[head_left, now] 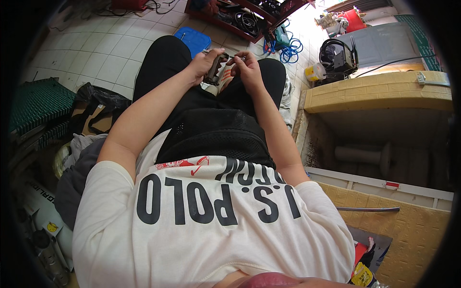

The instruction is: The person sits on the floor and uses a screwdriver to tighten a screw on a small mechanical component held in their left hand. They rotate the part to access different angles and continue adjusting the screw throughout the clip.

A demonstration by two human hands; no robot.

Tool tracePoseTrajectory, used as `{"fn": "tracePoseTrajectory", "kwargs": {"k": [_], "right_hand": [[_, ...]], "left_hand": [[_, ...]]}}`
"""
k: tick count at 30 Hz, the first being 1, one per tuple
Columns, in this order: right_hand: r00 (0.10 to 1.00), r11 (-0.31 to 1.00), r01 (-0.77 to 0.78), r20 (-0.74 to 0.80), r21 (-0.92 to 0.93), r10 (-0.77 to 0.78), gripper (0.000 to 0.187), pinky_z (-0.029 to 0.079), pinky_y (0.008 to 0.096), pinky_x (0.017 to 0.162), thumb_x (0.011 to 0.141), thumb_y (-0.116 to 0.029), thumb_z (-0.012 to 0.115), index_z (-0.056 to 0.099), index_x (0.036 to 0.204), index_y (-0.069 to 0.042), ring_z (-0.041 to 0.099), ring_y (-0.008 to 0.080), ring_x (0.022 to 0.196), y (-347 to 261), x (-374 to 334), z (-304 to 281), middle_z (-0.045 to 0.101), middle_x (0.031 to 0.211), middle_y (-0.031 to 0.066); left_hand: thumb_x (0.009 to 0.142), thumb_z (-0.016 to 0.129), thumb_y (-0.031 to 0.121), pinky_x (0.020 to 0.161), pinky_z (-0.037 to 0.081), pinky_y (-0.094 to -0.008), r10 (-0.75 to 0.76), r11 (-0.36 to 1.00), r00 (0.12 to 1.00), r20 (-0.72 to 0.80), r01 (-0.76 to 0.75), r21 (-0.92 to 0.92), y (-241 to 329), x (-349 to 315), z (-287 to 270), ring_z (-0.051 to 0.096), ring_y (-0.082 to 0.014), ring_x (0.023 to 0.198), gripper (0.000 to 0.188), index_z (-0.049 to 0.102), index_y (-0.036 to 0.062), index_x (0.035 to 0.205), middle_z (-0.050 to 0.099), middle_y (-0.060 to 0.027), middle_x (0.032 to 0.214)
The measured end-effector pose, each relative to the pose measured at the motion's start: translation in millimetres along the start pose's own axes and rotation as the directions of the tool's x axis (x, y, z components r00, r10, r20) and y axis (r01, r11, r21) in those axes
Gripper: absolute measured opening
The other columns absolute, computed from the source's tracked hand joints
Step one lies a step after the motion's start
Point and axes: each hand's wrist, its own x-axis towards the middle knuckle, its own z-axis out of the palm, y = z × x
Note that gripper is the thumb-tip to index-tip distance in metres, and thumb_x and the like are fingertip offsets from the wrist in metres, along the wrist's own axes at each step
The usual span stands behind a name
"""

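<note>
Between my knees, my left hand (pixel 206 62) is closed round a dark, curved metal-looking part (pixel 214 72) with a notched edge, tilted and pointing down. Just to the right of it, my right hand (pixel 248 71) has its fingers bent and pinched together close to the part. Anything in that pinch is too small to make out. Below the hands, a light item with orange stripes (pixel 225 77) shows between my legs, partly hidden by the part and the right hand.
Ahead on the tiled floor lie a blue plastic piece (pixel 193 42) and a red tool chest (pixel 221 23) with cables. Blue hose (pixel 290 52) is coiled at the front right. A yellow ledge (pixel 374 93) runs along the right. On the left are a green woven stack (pixel 41 106) and a black bag (pixel 103 111).
</note>
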Motion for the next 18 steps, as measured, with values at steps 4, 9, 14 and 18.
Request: {"fn": "tracePoseTrajectory", "kwargs": {"k": [4,9,14,18], "right_hand": [[1.0,1.0,-0.016,0.022,0.006,0.016,0.015,0.051,0.0255,0.063,0.104,-0.01,0.057,0.05,0.116,-0.003,0.062,0.0141,0.066,-1.3,-2.0,0.3,0.07,0.094,0.0132],[0.999,1.0,-0.025,0.027,-0.003,0.025,0.015,0.05,0.0254,0.062,0.104,-0.011,0.056,0.05,0.116,-0.004,0.062,0.0141,0.065,-0.2,-1.6,1.1,0.07,0.094,0.0129],[0.999,0.999,-0.032,0.03,0.012,0.032,0.014,0.05,0.0253,0.061,0.105,-0.011,0.056,0.05,0.116,-0.003,0.061,0.0139,0.063,-1.8,-2.5,2.6,0.07,0.095,0.013],[0.999,0.998,-0.04,0.0,-0.039,0.04,0.015,0.049,0.0248,0.059,0.106,-0.013,0.055,0.05,0.115,-0.002,0.061,0.0132,0.061,-0.7,-2.4,3.9,0.072,0.092,0.0137]], "left_hand": [[0.094,0.069,0.047,0.067,0.057,-0.0258,0.002,1.0,1.0,0.003,-0.002,-0.027,-0.9,-0.9,1.6,0.068,-0.0149,0.071,0.05,0.064,-0.0023,0.103,0.068,-0.0096,0.085],[0.094,0.069,0.046,0.066,0.056,-0.0264,-0.008,0.999,1.0,0.01,0.008,-0.035,-1.5,2.4,-0.6,0.068,-0.0155,0.07,0.05,0.063,-0.003,0.103,0.068,-0.0104,0.086],[0.094,0.069,0.045,0.066,0.056,-0.0271,-0.017,0.999,1.0,0.006,0.017,-0.041,-4.8,6.7,-5.0,0.067,-0.0157,0.071,0.049,0.062,-0.0021,0.105,0.068,-0.0112,0.09],[0.093,0.069,0.045,0.068,0.056,-0.0274,-0.056,0.996,0.998,0.029,0.058,-0.072,-4.6,7.6,-5.9,0.067,-0.0155,0.072,0.048,0.061,-0.0009,0.106,0.069,-0.011,0.092]]}}
